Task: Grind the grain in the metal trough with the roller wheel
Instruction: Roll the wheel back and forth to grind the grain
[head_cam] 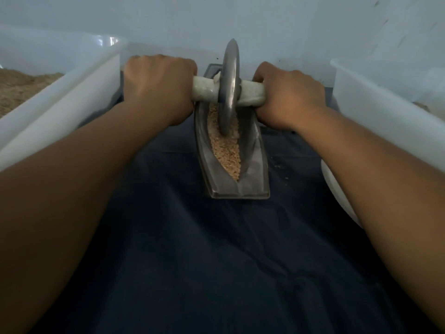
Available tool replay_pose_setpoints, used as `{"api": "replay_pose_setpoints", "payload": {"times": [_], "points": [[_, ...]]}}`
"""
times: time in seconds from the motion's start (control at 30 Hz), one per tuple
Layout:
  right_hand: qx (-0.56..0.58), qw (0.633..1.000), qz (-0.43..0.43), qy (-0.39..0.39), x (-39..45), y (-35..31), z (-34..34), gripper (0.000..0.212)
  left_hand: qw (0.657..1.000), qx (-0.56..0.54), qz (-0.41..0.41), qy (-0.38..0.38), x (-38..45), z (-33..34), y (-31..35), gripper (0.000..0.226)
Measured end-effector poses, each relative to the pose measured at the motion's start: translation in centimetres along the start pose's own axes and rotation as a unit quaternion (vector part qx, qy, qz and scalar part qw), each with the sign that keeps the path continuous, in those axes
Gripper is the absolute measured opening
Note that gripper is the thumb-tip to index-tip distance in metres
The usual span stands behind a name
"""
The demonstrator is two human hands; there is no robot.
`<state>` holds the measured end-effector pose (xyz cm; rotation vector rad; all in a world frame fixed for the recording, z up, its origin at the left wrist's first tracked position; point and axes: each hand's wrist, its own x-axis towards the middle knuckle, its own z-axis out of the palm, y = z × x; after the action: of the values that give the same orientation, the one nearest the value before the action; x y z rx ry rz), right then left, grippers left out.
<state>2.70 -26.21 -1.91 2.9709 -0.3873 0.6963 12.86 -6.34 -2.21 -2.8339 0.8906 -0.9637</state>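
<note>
We curl our left hand (157, 89) and right hand (290, 96) around the pale axle handle (204, 91), its grey metal roller wheel (230, 92) upright in coarse tan grain (227, 150) filling the boat-shaped metal trough (255, 169) on dark cloth (216, 261).

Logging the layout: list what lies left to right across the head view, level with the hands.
Left white tub → left hand → handle → roller wheel → right hand → right white tub.
</note>
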Motion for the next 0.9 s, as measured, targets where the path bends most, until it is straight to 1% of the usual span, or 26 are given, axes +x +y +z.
{"api": "replay_pose_setpoints", "payload": {"times": [0.2, 0.27, 0.33, 0.43, 0.57, 0.7, 0.8, 0.9], "points": [[0.005, 0.998, -0.007, -0.069, 3.1, 0.7, 0.2, 0.049, 0.999, -0.019, -0.011, -0.026, 1.9, 0.5, 0.2, 0.03], [-0.003, 0.997, -0.004, -0.076, 3.7, 0.7, 0.2, 0.052, 0.999, -0.027, -0.017, -0.022, 2.1, 0.7, 0.2, 0.029], [-0.014, 0.997, -0.003, -0.077, 4.0, 0.6, 0.0, 0.049, 0.999, -0.036, -0.02, -0.009, 1.8, 1.1, 0.1, 0.026], [-0.03, 0.998, -0.002, -0.055, 3.4, 0.5, -0.1, 0.039, 0.999, -0.044, -0.023, 0.021, 1.0, 1.3, 0.2, 0.023], [-0.03, 0.999, 0.0, -0.032, 2.3, 0.3, 0.1, 0.027, 0.998, -0.037, -0.015, 0.042, 0.2, 0.5, 0.3, 0.023], [-0.035, 0.999, 0.001, -0.002, 0.9, 0.6, 0.7, 0.027, 0.998, -0.011, -0.002, 0.062, -0.9, -0.6, 0.9, 0.019], [-0.04, 0.999, 0.003, 0.017, 0.0, 0.5, 0.8, 0.025, 0.998, -0.017, -0.001, 0.065, -1.8, -1.1, 1.0, 0.02], [-0.043, 0.998, 0.009, 0.032, -0.9, 0.2, 0.5, 0.018, 0.997, -0.027, -0.002, 0.077, -3.0, -1.3, 0.9, 0.022]]}}
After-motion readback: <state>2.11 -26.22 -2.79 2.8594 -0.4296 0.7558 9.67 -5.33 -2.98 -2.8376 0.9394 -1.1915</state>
